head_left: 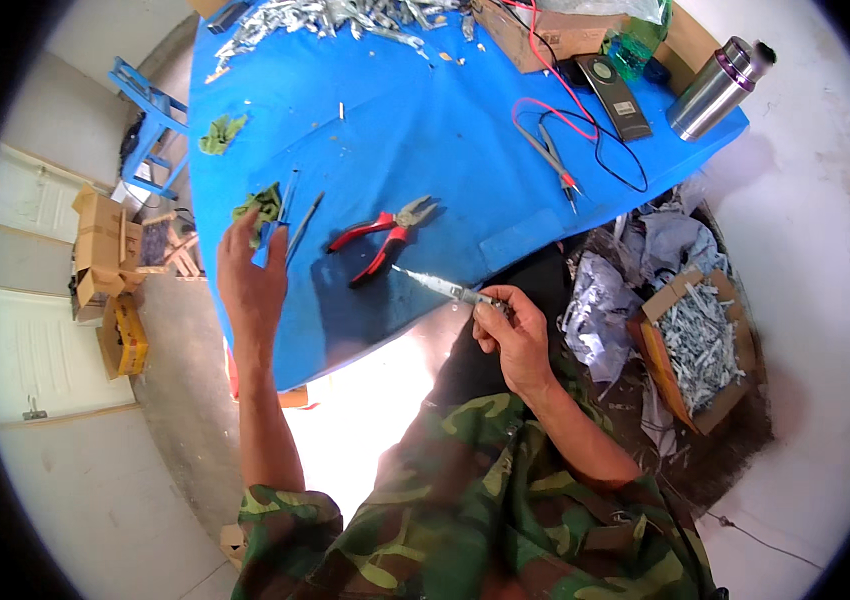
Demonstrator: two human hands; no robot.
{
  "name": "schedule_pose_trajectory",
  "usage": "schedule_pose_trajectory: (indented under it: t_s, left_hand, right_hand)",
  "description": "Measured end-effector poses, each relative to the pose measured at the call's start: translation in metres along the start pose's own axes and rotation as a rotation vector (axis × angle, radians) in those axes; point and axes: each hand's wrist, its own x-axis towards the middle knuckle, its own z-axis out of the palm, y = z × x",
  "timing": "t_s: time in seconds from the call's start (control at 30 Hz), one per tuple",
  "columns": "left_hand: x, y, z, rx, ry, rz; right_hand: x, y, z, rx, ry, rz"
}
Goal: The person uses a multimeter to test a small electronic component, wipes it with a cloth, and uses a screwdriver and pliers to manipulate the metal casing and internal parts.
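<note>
My right hand (pixel 513 335) is closed round the thick end of a slim, pointed, pen-like tool (pixel 442 287) with a clear and silvery body. Its tip points left, toward the pliers. Over the left part of the table, my left hand (pixel 250 280) has its fingers apart. Just beyond it lie a blue-handled screwdriver (pixel 287 200) and a crumpled green cloth (pixel 263 203); whether the fingertips touch them I cannot tell. A thin dark rod-like tool (pixel 304 230) lies alongside. Pliers with red and black handles (pixel 392 235) rest between my hands, jaws pointing away to the right.
The blue-covered table (pixel 425 130) carries a heap of silvery pieces (pixel 330 18) at the far edge. A meter (pixel 613 97) with probe leads and a steel flask (pixel 715 92) stand at the far right. Right of my knees is a carton (pixel 695 345) of similar silvery pieces.
</note>
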Motion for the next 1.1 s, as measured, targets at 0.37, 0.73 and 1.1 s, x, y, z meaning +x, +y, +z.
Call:
schedule_pose_trajectory:
  t_s: [0.37, 0.73, 1.1]
  left_hand:
    - [-0.043, 0.047, 0.047, -0.012, -0.32, 0.123]
    - [-0.037, 0.037, 0.057, -0.002, -0.353, 0.201]
    - [-0.036, 0.023, 0.06, 0.036, -0.277, 0.163]
  right_hand:
    - [0.006, -0.006, 0.001, 0.026, 0.121, 0.139]
    - [0.012, -0.004, 0.004, -0.007, 0.084, 0.186]
    - [0.02, -0.001, 0.005, -0.038, 0.078, 0.172]
